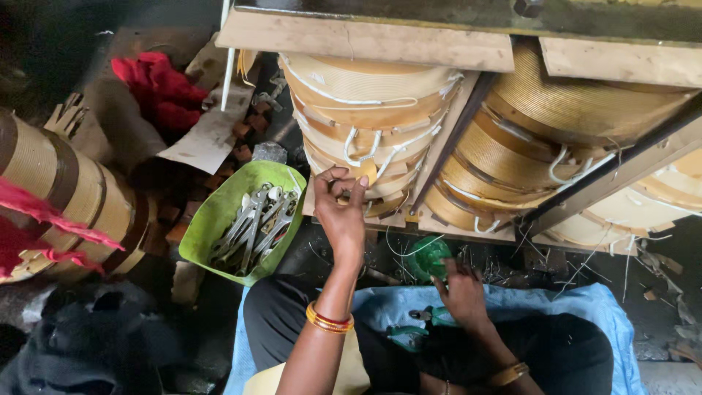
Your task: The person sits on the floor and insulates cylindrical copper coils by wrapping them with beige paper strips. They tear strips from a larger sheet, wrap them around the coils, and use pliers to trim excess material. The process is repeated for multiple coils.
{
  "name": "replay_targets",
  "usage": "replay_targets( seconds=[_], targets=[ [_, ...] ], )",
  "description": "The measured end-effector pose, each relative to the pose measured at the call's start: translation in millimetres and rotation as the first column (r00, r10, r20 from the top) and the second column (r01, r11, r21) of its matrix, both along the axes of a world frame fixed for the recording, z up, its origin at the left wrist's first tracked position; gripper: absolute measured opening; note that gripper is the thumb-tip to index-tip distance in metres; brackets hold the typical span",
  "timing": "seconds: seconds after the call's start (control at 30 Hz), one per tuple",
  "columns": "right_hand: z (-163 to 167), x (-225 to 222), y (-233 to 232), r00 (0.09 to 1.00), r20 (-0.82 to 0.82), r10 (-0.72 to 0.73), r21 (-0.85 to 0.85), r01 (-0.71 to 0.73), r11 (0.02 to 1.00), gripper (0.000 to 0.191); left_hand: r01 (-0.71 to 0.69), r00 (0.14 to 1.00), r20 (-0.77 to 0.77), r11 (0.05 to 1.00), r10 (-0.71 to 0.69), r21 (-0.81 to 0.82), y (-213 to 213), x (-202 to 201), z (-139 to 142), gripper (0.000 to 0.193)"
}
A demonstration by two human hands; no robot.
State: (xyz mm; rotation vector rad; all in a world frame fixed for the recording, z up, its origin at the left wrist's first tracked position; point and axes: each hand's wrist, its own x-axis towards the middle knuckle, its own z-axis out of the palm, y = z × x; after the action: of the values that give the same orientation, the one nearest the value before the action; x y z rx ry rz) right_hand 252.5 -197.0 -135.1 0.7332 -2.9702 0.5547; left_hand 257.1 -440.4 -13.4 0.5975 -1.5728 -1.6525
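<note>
— Since the nearest things lie on the person's lap, what does the right hand rest on?

— It lies on a blue cloth across the knees, just beside green-handled pliers and touching a green roll of tape. Its fingers are curled, but whether they close on the roll cannot be told.

— And the left hand?

— It reaches up to the lower edge of the left coil, a big winding wrapped in yellowish tape and tied with white cord. Thumb and fingertips are pinched together on a small loose end at the coil's bottom rim.

— How would that end handle?

— Probably light, thin and limp, easily torn; best taken close to where it leaves the winding. The coil itself looks heavy and stiff, not something to shift by hand.

— Which way does it point?

— The coil's long axis runs away from the person, up the picture, under a wooden beam. A second coil stands beside it, to the right.

— Anything farther off?

— Left of the knees a green bowl holds wrenches; beyond lies a red rag.
</note>
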Motion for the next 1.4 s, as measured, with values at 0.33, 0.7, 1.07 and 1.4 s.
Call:
replay_targets(
  seconds=[0.33, 0.7, 1.07, 1.4],
  targets=[
    [-16, -11, -1, 0.984, 0.018, 0.179, 0.195, -0.179, 0.964, 0.052, -0.231, 0.972, -0.052, 0.89, 0.229, -0.394, 32, 3, -1, 0.017],
    [-13, -8, -5, 0.985, 0.05, 0.164, 0.138, -0.17, 0.976, 0.044, -0.119, 0.97, 0.066, 0.695, 0.234, -0.709, 30, 17, 21, 0.016],
    [44, 28, -26, 0.863, -0.503, 0.042, -0.314, -0.228, 0.922, 0.03, -0.018, 1.0, -0.005, 0.674, 0.022, -0.738, -2, 11, 12, 0.019],
    [86, 23, -138, 0.797, -0.575, 0.187, -0.186, -0.35, 0.918, 0.027, 0.172, 0.985, 0.089, 0.741, -0.151, -0.649, -28, 9, 5, 0.03]
  ],
)
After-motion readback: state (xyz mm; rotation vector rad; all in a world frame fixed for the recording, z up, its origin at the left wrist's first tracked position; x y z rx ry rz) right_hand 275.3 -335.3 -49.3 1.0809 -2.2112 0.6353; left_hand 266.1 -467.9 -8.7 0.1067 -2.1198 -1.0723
